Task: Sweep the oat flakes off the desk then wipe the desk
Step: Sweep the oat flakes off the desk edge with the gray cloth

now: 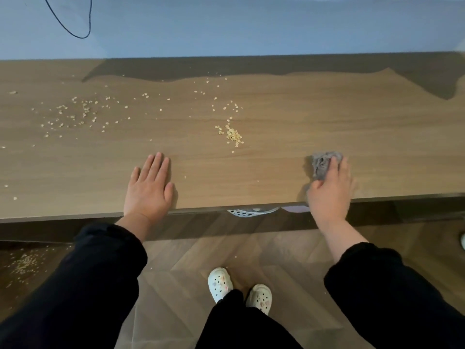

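Oat flakes lie scattered on the wooden desk point(276, 109). A small heap of oat flakes point(234, 135) sits near the middle, and a wider scatter of flakes point(75, 114) spreads over the left part. My left hand point(151, 187) rests flat on the desk near its front edge, fingers straight. My right hand point(329, 190) lies on a crumpled grey cloth point(323, 163) at the front right of the desk, fingers over the cloth, pressing it down.
A white perforated basket rim point(251, 212) peeks out under the desk's front edge. Spilled flakes point(24, 263) lie on the wood floor at the left. My feet in white clogs point(239, 288) stand below. A black cable point(75, 21) hangs on the blue wall.
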The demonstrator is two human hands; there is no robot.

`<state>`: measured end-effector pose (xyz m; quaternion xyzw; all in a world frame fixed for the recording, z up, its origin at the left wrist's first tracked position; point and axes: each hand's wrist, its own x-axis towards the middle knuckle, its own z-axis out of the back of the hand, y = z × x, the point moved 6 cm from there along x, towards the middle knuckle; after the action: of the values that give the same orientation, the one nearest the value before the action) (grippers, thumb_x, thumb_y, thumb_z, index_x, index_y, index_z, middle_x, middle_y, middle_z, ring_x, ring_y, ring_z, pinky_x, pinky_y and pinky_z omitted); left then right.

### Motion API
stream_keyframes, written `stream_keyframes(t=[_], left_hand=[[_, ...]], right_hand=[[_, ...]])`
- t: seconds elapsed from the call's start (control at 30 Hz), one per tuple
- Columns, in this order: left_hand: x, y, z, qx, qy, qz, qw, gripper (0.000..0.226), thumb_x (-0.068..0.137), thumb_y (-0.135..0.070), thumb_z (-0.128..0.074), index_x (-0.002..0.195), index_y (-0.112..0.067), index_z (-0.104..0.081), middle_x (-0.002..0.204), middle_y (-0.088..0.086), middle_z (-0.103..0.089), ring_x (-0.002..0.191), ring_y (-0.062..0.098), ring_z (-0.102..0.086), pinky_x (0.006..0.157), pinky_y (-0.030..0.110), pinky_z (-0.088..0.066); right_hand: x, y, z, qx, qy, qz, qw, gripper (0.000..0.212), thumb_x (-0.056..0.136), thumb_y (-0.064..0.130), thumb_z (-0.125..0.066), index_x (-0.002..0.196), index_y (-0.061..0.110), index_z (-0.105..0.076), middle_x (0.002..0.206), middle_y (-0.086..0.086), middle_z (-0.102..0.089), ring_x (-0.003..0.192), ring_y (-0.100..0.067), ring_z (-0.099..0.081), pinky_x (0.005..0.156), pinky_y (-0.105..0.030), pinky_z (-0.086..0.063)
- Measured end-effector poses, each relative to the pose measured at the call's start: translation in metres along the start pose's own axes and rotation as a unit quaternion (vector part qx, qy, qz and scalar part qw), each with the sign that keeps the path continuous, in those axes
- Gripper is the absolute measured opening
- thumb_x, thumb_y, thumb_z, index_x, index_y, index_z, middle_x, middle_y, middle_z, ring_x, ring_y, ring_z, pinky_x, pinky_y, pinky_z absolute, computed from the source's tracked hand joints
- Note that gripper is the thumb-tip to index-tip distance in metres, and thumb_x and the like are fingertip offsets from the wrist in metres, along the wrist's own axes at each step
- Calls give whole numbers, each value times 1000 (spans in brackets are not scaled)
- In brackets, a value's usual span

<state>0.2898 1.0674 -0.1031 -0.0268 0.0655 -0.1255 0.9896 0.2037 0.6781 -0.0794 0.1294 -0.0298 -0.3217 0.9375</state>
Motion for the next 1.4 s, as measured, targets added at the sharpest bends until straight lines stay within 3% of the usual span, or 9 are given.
stream_keyframes(t=[0.1, 0.27, 0.37, 0.5, 0.67, 0.83, 1.03, 1.2, 1.4], left_hand=[[0, -1, 0, 9, 7, 2, 1000, 71, 89, -42, -11, 154, -13, -14, 162, 3, -6, 149, 19, -1, 120, 44, -7], [-1, 0, 1, 16, 11, 2, 1000, 74, 87, -45, -3, 154, -16, -9, 162, 2, -3, 149, 17, 2, 121, 42, -5], [1, 0, 1, 4, 14, 3, 1000, 74, 86, -45, -5, 154, -16, -11, 162, 1, -4, 149, 17, 2, 120, 41, -5], [4, 6, 3, -1, 34, -32, 999, 74, 88, -48, -9, 154, -16, -17, 161, 4, -10, 149, 22, -6, 119, 42, -10], [17, 32, 13, 7, 40, -159, 986, 61, 92, -40, -25, 146, -14, -39, 150, 13, -38, 135, 33, -38, 109, 47, -31], [21, 38, 14, -54, 26, -153, 986, 68, 91, -42, -22, 152, -14, -23, 160, 4, -15, 148, 20, -9, 118, 31, 5], [23, 44, 11, -73, 5, -134, 988, 71, 89, -43, -18, 153, -11, -17, 161, 4, -10, 149, 18, -1, 119, 40, 6], [22, 49, 16, -92, -12, -85, 992, 72, 88, -41, -21, 152, -10, -19, 161, 7, -14, 149, 22, -5, 118, 51, -4], [23, 51, 13, -81, 0, -62, 995, 74, 87, -42, -17, 152, -9, -18, 161, 8, -13, 149, 22, -4, 118, 52, -7]], right_hand=[[-9, 28, -7, -15, 0, -54, 998, 71, 95, 21, -51, 154, 7, -14, 162, -18, -5, 149, -33, -7, 121, -46, -7], [-34, 98, -37, -68, 82, 188, 976, 74, 95, 18, -45, 155, 10, -3, 162, -15, 7, 150, -29, 4, 122, -42, 1], [-22, 87, -30, -53, 127, 236, 962, 80, 93, 16, -53, 156, 16, -3, 163, -6, 9, 150, -22, 4, 121, -38, 1], [-11, 50, -15, -7, 63, 90, 994, 74, 92, 11, -53, 155, 12, -14, 163, -10, -5, 150, -26, -6, 122, -45, -11], [-36, 77, -27, 23, -1, -126, 992, 75, 94, 18, -52, 154, 5, -9, 162, -18, -2, 149, -34, -4, 122, -46, -4], [-39, 132, -48, 38, -4, -180, 983, 83, 93, 23, -55, 154, 6, -1, 162, -17, 5, 149, -34, 1, 121, -46, -1], [-5, 199, -68, 68, 0, -191, 979, 93, 90, 23, -62, 154, 7, 3, 161, -17, 9, 148, -36, 1, 120, -48, 0], [15, 250, -78, 66, 31, -95, 993, 87, 91, 14, -58, 154, 6, 2, 161, -18, 10, 149, -35, 5, 120, -45, 2], [16, 195, -64, 34, 56, -5, 998, 97, 83, 9, -65, 155, 7, -1, 161, -16, 9, 149, -32, 2, 122, -45, -4]])
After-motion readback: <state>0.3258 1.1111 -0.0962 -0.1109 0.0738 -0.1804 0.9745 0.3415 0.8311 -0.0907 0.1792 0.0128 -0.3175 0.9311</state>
